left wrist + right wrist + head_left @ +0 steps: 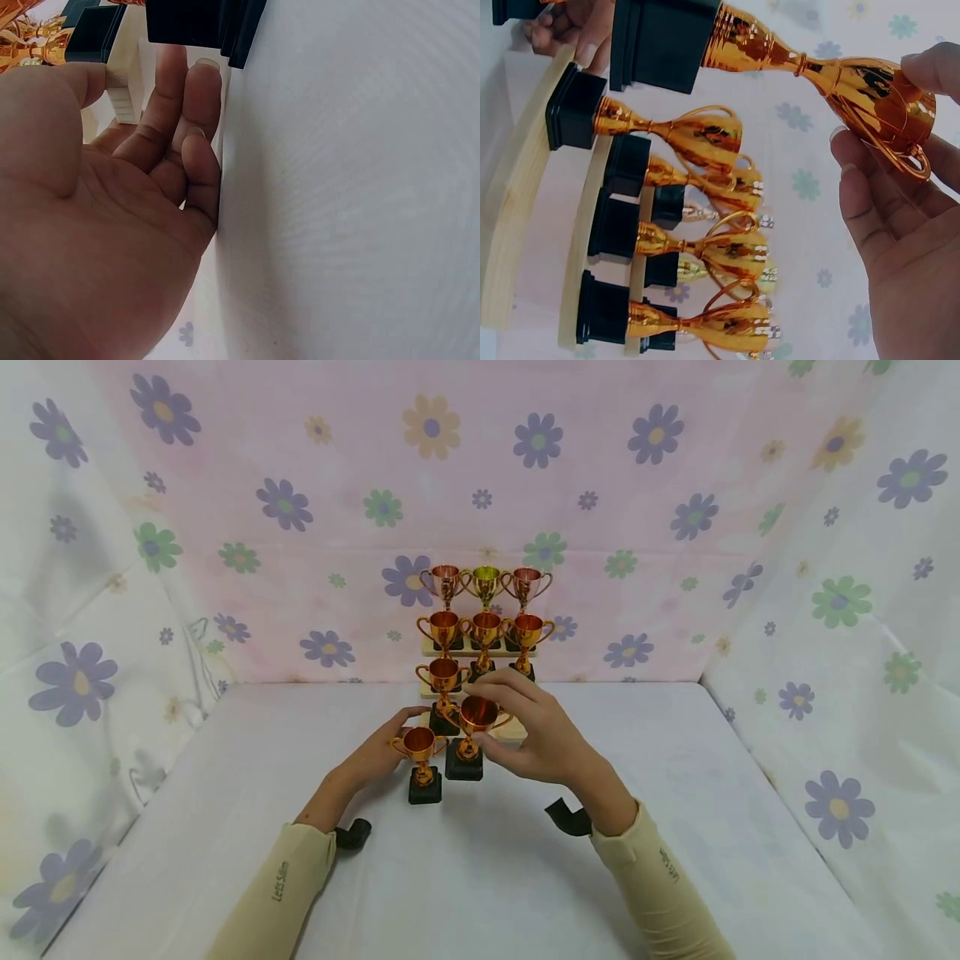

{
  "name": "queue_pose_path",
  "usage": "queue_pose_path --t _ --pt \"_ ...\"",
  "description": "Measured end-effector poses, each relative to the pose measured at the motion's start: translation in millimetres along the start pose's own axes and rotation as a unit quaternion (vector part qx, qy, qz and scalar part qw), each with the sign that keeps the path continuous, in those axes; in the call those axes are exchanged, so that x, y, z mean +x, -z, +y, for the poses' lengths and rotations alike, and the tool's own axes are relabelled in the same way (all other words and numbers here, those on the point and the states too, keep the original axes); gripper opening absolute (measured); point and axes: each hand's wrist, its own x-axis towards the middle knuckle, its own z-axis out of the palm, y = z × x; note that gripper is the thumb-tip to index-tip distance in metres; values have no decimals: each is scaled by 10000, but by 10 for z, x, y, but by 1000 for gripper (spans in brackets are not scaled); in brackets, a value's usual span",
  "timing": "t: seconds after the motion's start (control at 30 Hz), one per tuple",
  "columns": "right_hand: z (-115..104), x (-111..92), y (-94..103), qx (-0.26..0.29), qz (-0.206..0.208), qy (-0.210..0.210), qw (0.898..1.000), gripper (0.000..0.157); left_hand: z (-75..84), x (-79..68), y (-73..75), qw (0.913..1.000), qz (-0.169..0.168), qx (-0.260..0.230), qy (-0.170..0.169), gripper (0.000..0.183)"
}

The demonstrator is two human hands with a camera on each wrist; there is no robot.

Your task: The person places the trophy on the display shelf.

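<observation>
My right hand (543, 735) pinches an orange-gold trophy (477, 714) by its cup, thumb on one side and fingertips on the other. Its black base is held upright, in front of a stepped wooden stand (513, 729). At the stand's left end, my left hand (378, 753) grips the lowest step, with the thumb on top and the fingers low near the table. Another trophy (418, 745) stands on the table in front of the left hand, partly covering it. One trophy (443, 675) sits at the left of the lowest step.
Three orange-gold trophies fill the middle step, among them a right one (528, 631). On the top step stand three more, a yellow-gold one (486, 580) between two pinkish ones. A flowered cloth (322, 585) hangs behind the white table (645, 760).
</observation>
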Motion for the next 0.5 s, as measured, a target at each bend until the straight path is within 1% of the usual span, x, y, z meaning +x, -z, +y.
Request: queue_pose_path --t 0.13,0.27,0.4,0.5 --pt "56 -11 10 -149 47 -149 9998 53 1 8 7 10000 13 42 -82 59" --pt "129 -31 -1 -224 92 -192 9995 53 5 3 4 9999 16 34 -94 60" --pt "207 -47 -7 -206 227 -198 9993 52 6 -5 1 9999 25 -17 -148 62" --pt "264 -55 -5 -234 346 -277 9987 50 4 -7 5 9998 30 -38 -197 63"
